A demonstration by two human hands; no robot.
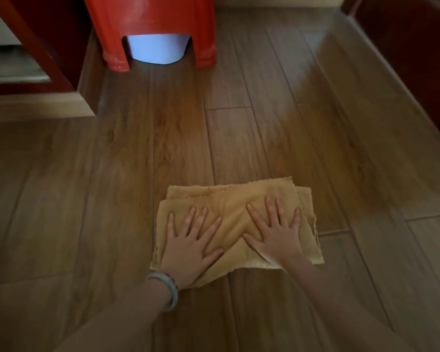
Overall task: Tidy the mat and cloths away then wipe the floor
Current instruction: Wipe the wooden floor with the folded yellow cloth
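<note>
Both hands: flat and spread, fingers straight and fanned, palms pressing down; neither one grips or pinches anything.
Left hand [191,240]: lies on the left half of the cloth [229,199], its heel at the near edge; a pale bracelet [167,288] sits on the wrist.
Right hand [274,232]: lies on the right half, close beside the other, with a ridge of fabric bunched up between the two.
Cloth: yellow-tan, folded in loose layers whose ragged edges do not line up, lying flat on the floor [112,199] right in front of the person.
Floor: dark wood-look planks, glossy where the light falls.
Step in hand: to my eye this is the wiping part, with the cloth ready to be pushed along under two palms.
Stool [148,21]: red plastic, standing well ahead of the cloth, with something pale blue [155,49] showing beneath it; what that is I cannot tell.
Sides: a dark red cabinet [61,47] at the left, more dark woodwork [412,59] at the right.
What could go wrong: only palm pressure pins the loose layers, so a push may slide them over each other and bunch them, leaving the hands skidding onto bare planks. On so glossy a floor, weight leaned forward on a sliding cloth could let the arms shoot out. A long straight push would run into the stool's legs.
</note>
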